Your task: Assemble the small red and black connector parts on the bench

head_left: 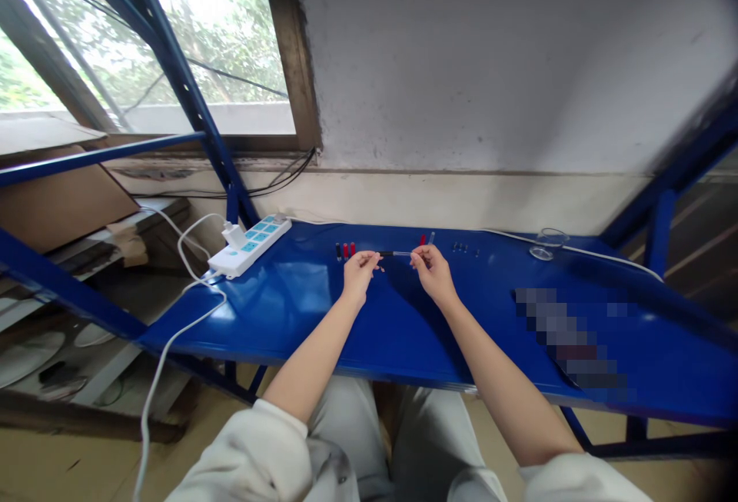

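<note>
Above the blue tabletop (305,325), a thin pen-like piece (397,254), part black and part clear, is held level between my two hands. My left hand (362,271) pinches its black end. The clear end sits between the fingertips of my right hand (432,271). Just beyond my left hand stand a small black cylinder (338,251) and two red cylinders (346,251). Behind my right hand, a red piece (423,240) and a clear tube (432,238) show in part. Several tiny dark parts (460,247) lie to the right.
A white power strip (250,247) with a plugged-in adapter lies at the table's left end, its cable hanging over the edge. A clear round container (542,252) stands back right. A blurred-out patch (570,340) covers something at right. Blue frame posts (661,225) flank the table.
</note>
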Tool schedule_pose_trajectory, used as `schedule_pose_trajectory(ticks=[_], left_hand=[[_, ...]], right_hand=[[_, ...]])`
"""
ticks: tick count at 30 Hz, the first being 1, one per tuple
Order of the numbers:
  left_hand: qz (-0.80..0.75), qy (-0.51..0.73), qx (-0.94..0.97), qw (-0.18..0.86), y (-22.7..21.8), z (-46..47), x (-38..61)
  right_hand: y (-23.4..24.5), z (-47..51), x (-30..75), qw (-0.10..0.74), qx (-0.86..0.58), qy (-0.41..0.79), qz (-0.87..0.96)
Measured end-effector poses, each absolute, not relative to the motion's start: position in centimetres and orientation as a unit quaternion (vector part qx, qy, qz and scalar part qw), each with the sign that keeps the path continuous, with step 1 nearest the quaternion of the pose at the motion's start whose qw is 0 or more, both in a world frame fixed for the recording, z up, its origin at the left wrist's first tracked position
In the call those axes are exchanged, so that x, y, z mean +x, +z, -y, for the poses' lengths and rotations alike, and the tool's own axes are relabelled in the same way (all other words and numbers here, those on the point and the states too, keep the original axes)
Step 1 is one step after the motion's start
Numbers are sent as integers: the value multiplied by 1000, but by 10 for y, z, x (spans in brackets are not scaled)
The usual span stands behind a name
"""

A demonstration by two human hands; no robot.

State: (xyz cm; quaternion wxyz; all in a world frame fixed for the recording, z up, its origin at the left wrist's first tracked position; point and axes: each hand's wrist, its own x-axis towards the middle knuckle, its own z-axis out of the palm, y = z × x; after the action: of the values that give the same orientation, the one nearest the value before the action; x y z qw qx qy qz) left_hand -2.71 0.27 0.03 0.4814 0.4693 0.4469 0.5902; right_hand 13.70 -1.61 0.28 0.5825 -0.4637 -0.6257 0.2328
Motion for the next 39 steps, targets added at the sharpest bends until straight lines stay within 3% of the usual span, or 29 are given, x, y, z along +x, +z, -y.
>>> schedule_pose_trajectory(ticks=[19, 29, 39], left_hand=[[-364, 486, 603, 517, 5, 8, -22], [-406, 570, 591, 402, 1, 2, -23], [-405, 546, 615, 399, 1, 2, -23]], right_hand=[[-2, 11, 137, 583, -458, 268, 616], [-2, 14, 134, 551, -434, 292, 650], [-1, 14, 135, 553, -418, 300, 655]])
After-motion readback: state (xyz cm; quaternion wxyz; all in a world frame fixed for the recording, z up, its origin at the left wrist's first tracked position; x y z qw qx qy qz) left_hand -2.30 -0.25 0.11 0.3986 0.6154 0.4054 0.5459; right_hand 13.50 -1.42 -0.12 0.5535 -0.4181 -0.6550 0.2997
